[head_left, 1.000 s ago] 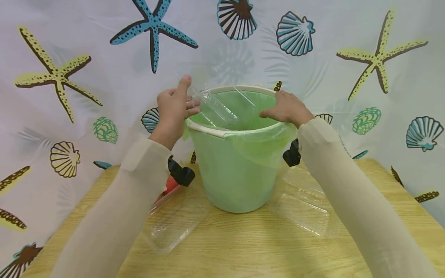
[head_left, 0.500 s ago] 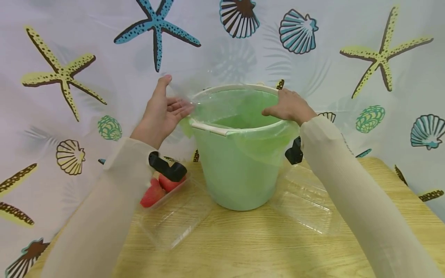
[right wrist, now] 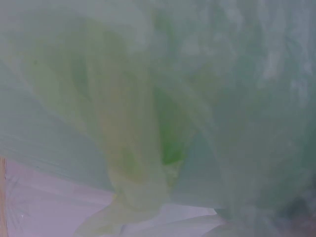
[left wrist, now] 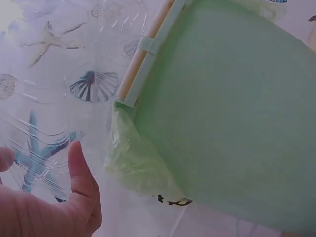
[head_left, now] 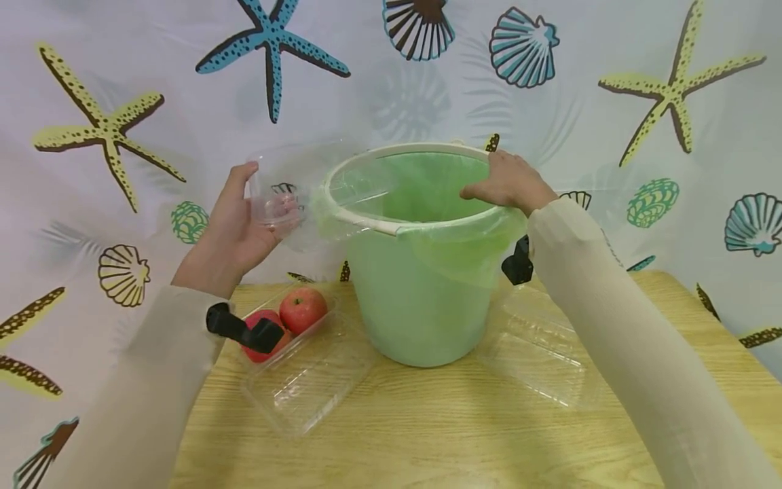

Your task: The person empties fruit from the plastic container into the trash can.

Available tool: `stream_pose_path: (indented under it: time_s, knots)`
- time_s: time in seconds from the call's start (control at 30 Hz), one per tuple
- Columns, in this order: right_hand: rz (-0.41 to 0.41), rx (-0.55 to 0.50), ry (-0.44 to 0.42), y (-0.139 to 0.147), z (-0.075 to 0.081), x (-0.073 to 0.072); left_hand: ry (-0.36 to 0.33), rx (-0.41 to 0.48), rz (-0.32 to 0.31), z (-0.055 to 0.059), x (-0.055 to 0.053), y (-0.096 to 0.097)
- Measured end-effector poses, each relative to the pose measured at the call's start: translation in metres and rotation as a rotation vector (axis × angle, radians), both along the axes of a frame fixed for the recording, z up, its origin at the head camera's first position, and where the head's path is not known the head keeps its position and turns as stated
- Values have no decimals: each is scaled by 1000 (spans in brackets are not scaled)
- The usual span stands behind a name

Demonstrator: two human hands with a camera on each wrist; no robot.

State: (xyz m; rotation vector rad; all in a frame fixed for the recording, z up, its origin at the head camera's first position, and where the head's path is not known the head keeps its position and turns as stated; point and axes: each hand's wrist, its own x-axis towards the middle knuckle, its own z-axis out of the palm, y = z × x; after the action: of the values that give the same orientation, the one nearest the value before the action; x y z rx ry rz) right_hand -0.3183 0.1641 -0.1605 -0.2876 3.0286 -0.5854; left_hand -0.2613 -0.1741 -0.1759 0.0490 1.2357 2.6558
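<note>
My left hand (head_left: 244,224) holds a clear plastic container (head_left: 336,183) by its left end, thumb at the edge and fingers showing through the plastic. The container's right part overlaps the rim of a pale green bucket (head_left: 421,292) in the head view. In the left wrist view, ribbed clear plastic (left wrist: 42,128) lies against that hand's thumb and finger. My right hand (head_left: 510,180) rests on the bucket's right rim, its thumb stretched over the opening. A thin green bag (head_left: 482,244) lines the bucket and drapes outside; it fills the right wrist view and hides the right hand's fingers.
On the wooden table (head_left: 427,435), red apples (head_left: 303,310) lie in a clear container at the left, partly behind my left wrist camera. Its open clear half (head_left: 311,387) lies in front. Another clear container (head_left: 544,360) sits right of the bucket. A patterned cloth (head_left: 201,102) hangs behind.
My left hand has moved left and slightly down with the clear container, drawing it away from over the bucket's opening. The apples have come into view. My right hand stays on the rim.
</note>
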Motion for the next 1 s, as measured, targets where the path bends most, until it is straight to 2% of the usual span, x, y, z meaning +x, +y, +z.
stream_pose_path:
  time_s: [0.1,0.23,0.33,0.5,0.7,1.0]
  knots:
    - [4,5,-1,-1,2,0,-45,88,0,-8,8,-13]
    - [3,7,-4,-1,3,1,-72,136,-25,-18,19,-26]
    - [-2,6,-8,0,3,1,-70,88,-46,-24,26,-35]
    - [-13,0,-17,1,3,1,-60,-82,-40,-40,32,-45]
    - [-12,-7,-21,0,1,0,-31,-77,-85,-69,41,-53]
    - [-5,-5,-12,-1,0,1,30,-169,-169,-108,52,-52]
